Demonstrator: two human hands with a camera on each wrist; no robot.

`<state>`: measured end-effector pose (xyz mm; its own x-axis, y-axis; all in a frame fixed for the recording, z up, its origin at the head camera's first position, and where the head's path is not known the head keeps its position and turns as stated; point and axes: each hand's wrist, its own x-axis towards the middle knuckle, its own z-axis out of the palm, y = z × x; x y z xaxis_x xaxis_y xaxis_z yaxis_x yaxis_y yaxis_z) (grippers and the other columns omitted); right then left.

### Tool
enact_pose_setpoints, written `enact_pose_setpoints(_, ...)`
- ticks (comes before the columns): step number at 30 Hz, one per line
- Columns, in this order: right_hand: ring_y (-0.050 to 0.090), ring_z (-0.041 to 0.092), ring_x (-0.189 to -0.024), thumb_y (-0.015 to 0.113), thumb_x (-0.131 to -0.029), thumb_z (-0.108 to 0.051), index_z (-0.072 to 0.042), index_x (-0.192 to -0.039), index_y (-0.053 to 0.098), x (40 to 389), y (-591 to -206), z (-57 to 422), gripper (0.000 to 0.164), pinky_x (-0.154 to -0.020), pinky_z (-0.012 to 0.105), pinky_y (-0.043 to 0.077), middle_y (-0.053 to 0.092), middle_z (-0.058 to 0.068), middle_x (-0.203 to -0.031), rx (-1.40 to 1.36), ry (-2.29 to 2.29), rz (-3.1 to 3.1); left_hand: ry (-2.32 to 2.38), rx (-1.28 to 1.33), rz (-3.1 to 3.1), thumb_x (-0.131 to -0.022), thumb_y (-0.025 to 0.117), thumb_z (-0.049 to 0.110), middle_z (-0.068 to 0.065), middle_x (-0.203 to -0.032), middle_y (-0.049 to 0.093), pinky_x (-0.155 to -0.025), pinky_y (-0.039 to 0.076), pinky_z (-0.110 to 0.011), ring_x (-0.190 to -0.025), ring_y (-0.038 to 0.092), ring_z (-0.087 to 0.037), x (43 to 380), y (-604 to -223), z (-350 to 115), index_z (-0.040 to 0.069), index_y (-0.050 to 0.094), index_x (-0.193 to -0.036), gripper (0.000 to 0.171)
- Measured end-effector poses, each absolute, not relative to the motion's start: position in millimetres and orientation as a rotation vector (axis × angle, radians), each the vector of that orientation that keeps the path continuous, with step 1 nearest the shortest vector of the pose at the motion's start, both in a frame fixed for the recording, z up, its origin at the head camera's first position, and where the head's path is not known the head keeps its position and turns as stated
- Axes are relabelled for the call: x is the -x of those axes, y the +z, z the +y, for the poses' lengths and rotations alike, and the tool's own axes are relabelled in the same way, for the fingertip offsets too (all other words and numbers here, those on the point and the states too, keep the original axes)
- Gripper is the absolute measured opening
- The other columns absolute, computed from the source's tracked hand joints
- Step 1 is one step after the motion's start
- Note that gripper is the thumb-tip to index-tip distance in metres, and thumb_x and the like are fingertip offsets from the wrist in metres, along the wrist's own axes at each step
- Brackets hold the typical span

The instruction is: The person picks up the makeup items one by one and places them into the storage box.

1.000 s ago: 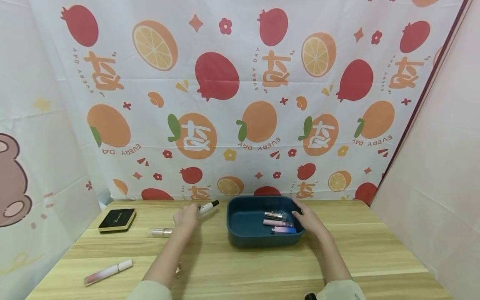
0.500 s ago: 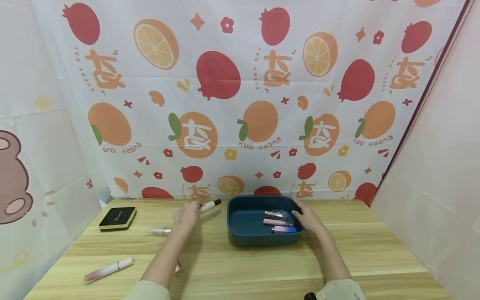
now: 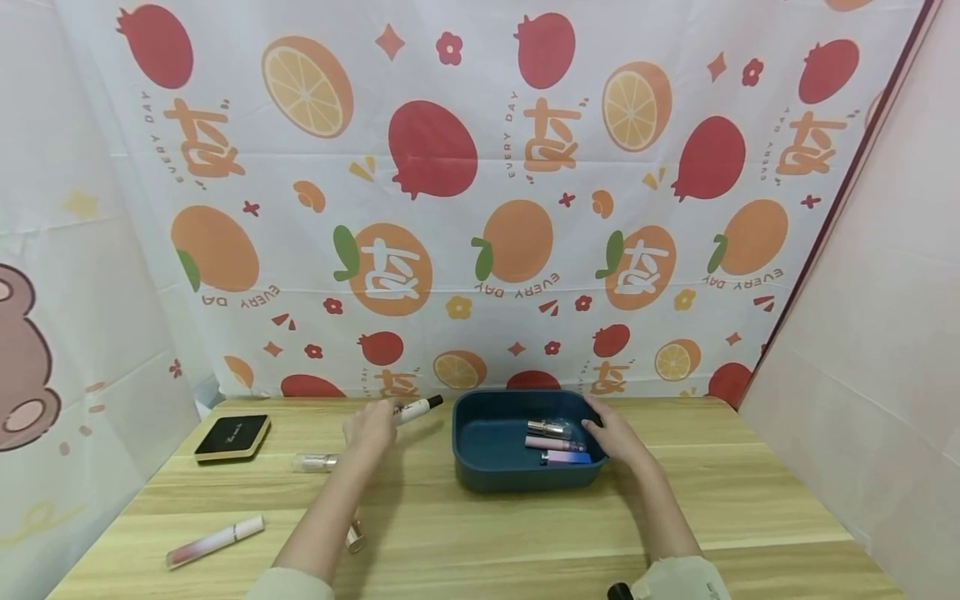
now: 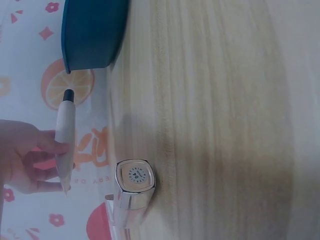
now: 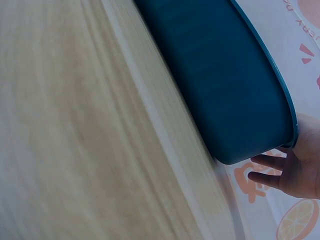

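My left hand [image 3: 371,425] pinches a white cosmetic tube with a black cap [image 4: 66,135] between thumb and fingers. Its capped end points toward the left side of a dark blue storage bin [image 3: 517,482]. At the bin's right end, my right hand [image 3: 618,435] grips the rim, thumb over the inside and fingers against the outer wall. Inside the bin, toward the right, lie a clear-and-gold lipstick [image 3: 549,428], a pink lip gloss tube [image 3: 553,443] and a pink-to-blue tube [image 3: 566,457].
A black compact with gold edges [image 3: 232,437] lies at the table's back left. A clear lipstick [image 3: 313,462] is beside my left forearm, which partly hides a gold-ended lipstick [image 3: 355,537]. Nearer the front left is a pink gloss tube with a white cap [image 3: 215,542]. A printed cloth [image 3: 480,250] hangs behind.
The white tube has shifted slightly toward the bin in my left hand. My right hand and the bin stay in place; the view drifts a little.
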<state>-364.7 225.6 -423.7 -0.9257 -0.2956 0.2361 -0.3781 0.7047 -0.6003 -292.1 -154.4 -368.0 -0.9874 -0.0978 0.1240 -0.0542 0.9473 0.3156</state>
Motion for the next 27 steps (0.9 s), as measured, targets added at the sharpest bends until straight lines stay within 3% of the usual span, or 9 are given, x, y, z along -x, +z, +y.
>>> enact_pose_setpoints(27,0.027,0.041,-0.128,0.05,-0.093,-0.009,-0.001,-0.141,0.032,365,-423,225,0.052,-0.101,0.054,0.023,0.032,0.024,-0.14,-0.505,1.059,-2.806,-0.462,-0.033,-2.871,-0.073,0.061,-0.009,-0.018,-0.107,0.062,-0.055,0.047,-0.042,-0.083,0.058,-0.035,286,-353,-142,0.012,0.059,-0.123,0.055)
